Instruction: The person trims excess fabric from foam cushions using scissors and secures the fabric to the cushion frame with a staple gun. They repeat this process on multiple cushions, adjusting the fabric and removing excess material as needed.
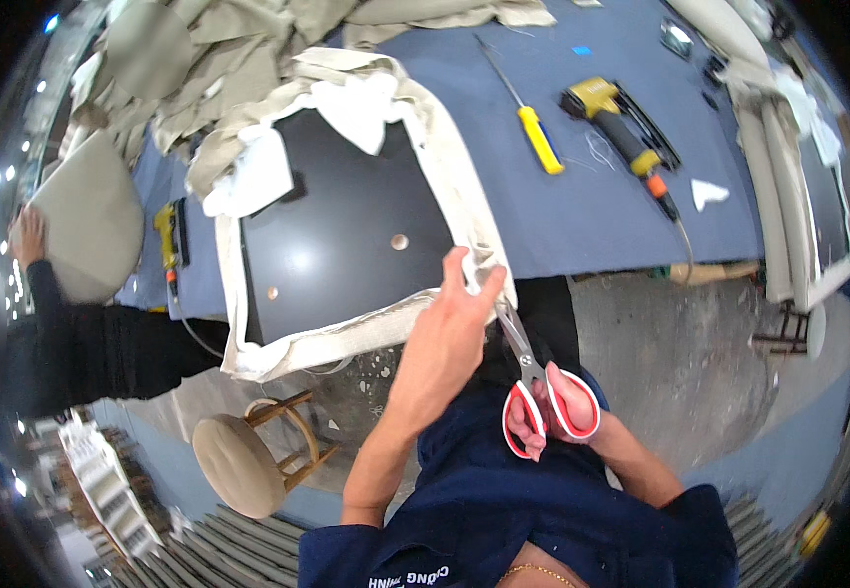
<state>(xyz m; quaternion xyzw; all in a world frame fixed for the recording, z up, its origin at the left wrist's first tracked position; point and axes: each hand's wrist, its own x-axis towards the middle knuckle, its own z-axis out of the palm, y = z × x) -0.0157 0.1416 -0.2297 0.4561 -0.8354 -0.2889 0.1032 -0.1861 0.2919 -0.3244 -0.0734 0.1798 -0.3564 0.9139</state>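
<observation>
A cushion panel (pixel 332 235) with a dark, smooth underside lies on the table, its edges wrapped in cream fabric (pixel 454 176). My left hand (pixel 445 338) is at the panel's near right corner, thumb and forefinger closed on a fold of that fabric. In my right hand are scissors (pixel 521 343) with red and white handles, my fingers and thumb through the loops. Their blades point up at the same corner, close to the pinched fabric; whether they touch it I cannot tell. White padding (pixel 356 108) shows at the panel's far edge.
On the blue table (pixel 543 225) lie a yellow-handled screwdriver (pixel 540 139) and a yellow-black staple gun (pixel 626 132) with a hose. Another staple gun (pixel 167 240) lies left. Beige fabric (pixel 219 59) is heaped behind. A co-worker's hand (pixel 27 235) touches a beige cushion (pixel 92 216). A stool (pixel 239 465) stands below.
</observation>
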